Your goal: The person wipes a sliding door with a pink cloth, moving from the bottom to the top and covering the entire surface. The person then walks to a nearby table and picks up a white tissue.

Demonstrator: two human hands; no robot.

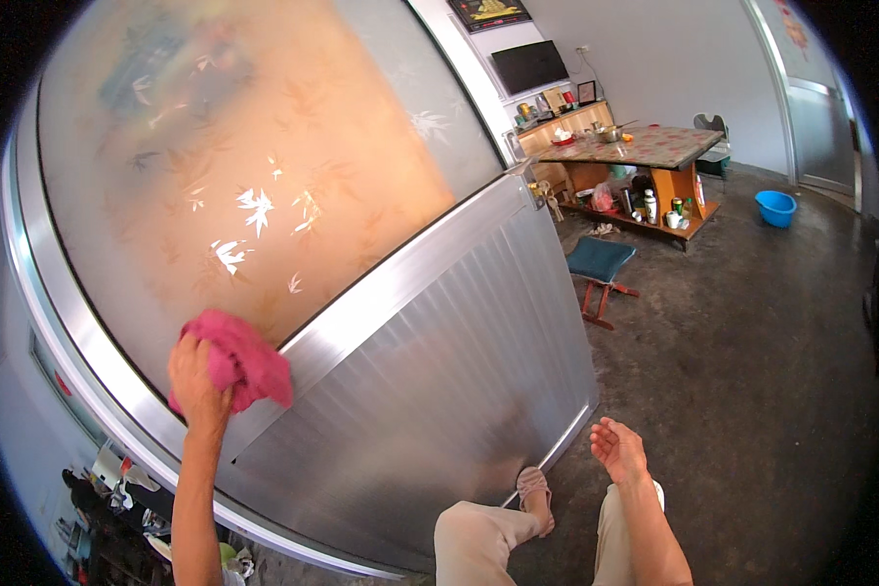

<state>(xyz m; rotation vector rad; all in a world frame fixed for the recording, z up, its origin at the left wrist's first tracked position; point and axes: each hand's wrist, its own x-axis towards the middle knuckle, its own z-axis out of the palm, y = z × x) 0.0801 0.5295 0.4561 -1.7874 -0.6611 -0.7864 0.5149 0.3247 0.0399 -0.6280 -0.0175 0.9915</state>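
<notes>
A bunched pink cloth (245, 362) is under my left hand (199, 373), pressed to the lower left corner of a frosted glass pane (322, 146) with a leaf pattern. The pane sits in a metal-framed door (410, 264), whose lower half is a ribbed metal panel (439, 344). Part of the cloth lies over the frame's crossbar. My right hand (620, 450) hangs in the air to the right of the door's lower edge, fingers loosely curled and holding nothing. Keys (554, 205) hang from the lock at the door's right edge.
A folding stool (601, 260) with a blue seat stands beyond the door. Behind it is a low table (644, 145) with bottles on its shelf. A blue basin (776, 209) rests on the dark floor (718, 351). Assorted items (128, 491) lie at the lower left, past the door frame.
</notes>
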